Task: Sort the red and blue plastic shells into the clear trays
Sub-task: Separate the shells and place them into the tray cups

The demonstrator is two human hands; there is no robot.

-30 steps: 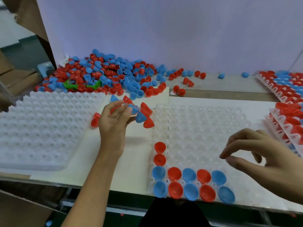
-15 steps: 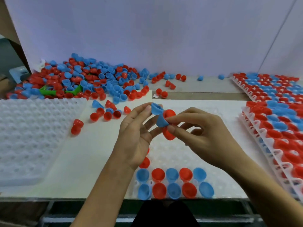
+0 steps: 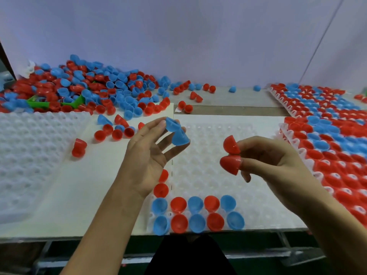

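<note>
Left hand (image 3: 147, 153) hides tray (image 3: 208, 155) shells — partly.

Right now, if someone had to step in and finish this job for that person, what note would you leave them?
Left hand: holds a joined blue shell pair in its fingertips, above the middle tray's far left corner.
Right hand: pinches a joined red shell pair over the middle tray.
Done: the middle tray's two nearest rows hold five alternating pairs, blue and red, plus red shells up its left edge. The trays on the right are full.
Left: most of the middle tray, the whole empty left tray, and the big loose pile at the back left.
</note>
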